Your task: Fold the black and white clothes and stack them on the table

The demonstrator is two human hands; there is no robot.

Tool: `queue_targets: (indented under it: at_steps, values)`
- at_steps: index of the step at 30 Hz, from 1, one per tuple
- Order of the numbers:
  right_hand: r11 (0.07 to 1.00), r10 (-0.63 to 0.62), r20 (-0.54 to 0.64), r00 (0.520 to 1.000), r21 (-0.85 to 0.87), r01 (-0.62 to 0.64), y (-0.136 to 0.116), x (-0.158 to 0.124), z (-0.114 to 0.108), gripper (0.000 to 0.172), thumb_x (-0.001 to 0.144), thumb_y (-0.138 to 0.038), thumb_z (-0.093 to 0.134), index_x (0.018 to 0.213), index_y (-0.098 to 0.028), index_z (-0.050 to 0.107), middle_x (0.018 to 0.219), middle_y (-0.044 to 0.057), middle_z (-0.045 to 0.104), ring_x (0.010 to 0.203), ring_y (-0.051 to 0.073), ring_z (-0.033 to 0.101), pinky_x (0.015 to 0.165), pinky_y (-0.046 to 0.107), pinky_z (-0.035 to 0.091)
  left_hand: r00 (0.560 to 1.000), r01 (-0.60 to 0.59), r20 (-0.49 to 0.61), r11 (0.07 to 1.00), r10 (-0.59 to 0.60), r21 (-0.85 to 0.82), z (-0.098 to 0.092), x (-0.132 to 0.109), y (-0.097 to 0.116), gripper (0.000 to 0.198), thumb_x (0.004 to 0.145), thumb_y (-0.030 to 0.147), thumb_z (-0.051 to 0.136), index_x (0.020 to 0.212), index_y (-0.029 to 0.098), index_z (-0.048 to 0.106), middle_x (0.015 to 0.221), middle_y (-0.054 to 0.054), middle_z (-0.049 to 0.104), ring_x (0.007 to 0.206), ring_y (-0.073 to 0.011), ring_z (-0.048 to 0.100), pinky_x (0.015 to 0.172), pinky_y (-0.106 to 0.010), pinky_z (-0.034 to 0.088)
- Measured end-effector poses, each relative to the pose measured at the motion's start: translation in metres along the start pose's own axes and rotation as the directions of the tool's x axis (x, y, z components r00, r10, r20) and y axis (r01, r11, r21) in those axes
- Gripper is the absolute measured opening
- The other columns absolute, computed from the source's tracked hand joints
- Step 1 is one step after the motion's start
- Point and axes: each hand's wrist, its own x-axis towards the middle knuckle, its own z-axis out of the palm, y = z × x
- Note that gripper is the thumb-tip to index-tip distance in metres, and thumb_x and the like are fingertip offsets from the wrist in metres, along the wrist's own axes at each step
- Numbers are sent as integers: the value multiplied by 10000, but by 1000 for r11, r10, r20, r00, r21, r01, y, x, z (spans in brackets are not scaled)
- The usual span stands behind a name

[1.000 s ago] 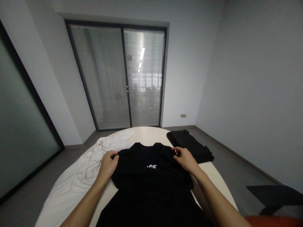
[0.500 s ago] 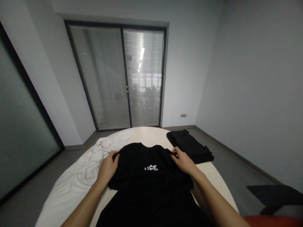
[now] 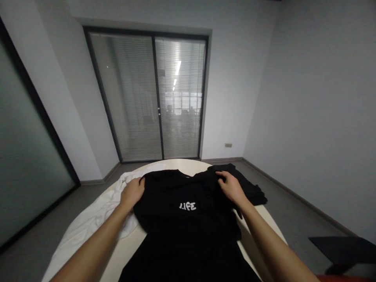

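Note:
A black T-shirt (image 3: 170,211) with white lettering on its chest lies spread over the table, neckline pointing away from me. My left hand (image 3: 133,192) is closed on its left shoulder edge, next to a crumpled white cloth. At the opposite shoulder, my right hand (image 3: 232,187) has thumb and forefinger on the black fabric, close to a stack of folded black clothes (image 3: 249,188). The dark fabric makes the exact grip there hard to see. The shirt's lower part runs toward me and out of the frame.
The white cloth (image 3: 85,231) covers the left side of the pale rounded table (image 3: 188,165). A dark chair part (image 3: 343,246) stands at the lower right. Beyond the table are a glass door with blinds (image 3: 179,98) and grey walls.
Both hands have moved slightly away from me and apart, drawing the shirt's shoulders outward. The chest has flattened, and its lettering shows more fully. The shirt now overlaps the black stack's edge.

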Motion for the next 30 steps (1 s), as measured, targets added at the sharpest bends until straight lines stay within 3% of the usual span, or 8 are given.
queue_targets:
  at_steps: [6,12,16,18,21,24,27,30]
  values:
    - [987,-89,6,996,-137,89,2,44,5,571,761,-59,499,1327,-94,571,1408,152,530,1301,244,509,1161,370,339,998,39,-47,997,-36,70,-10,34,0,427,947,462,422,1027,182,734,961,-160,744,951,-334,693,811,-372,497]
    - [976,-170,57,984,-124,176,-9,77,24,788,691,26,457,1472,-52,385,1564,175,312,1433,238,344,1201,335,281,991,117,-60,993,-117,-1,5,72,-1,312,957,318,465,1115,148,673,1100,-143,730,1042,-263,681,866,-303,499]
    - [968,-78,194,978,-219,120,-14,80,40,948,676,31,504,1559,-117,192,1641,170,37,1430,285,339,1147,379,355,992,124,15,990,-123,-63,24,83,1,327,953,246,489,1241,115,572,1069,-115,738,940,-184,709,826,-252,511]
    - [934,36,309,950,-347,78,-13,75,45,930,698,-11,573,1551,-173,239,1642,168,-18,1405,331,362,1086,432,403,994,95,65,993,-90,-76,33,77,2,412,895,266,598,1281,133,540,1031,-94,744,893,-188,712,807,-261,518]
    - [873,143,393,908,-483,72,-10,64,47,708,758,-151,662,1437,-179,462,1595,193,229,1359,380,393,1022,494,415,994,14,112,998,-7,-64,42,57,3,623,736,231,758,1314,163,537,1145,-119,700,1030,-250,675,894,-306,493]
    - [864,147,398,905,-497,78,-6,55,45,513,822,-359,664,1301,-189,595,1353,181,564,1277,386,465,1001,532,391,993,-36,113,999,40,-38,44,36,4,656,722,126,700,1352,209,536,1224,-142,644,1127,-306,625,967,-379,455]
    - [867,165,427,889,-493,76,-5,46,43,467,764,-510,712,1122,-211,701,1154,152,681,1223,382,516,986,523,393,995,-42,89,998,45,-43,40,27,3,557,781,60,550,1307,237,592,1219,-137,636,1103,-300,635,970,-412,453]
    - [875,180,435,882,-481,59,-3,40,43,418,660,-381,812,1024,-190,736,1059,141,713,1124,355,603,943,457,444,998,-23,50,996,27,-84,32,33,-3,462,777,32,496,1154,217,689,1191,-108,665,1129,-277,627,1019,-392,430]
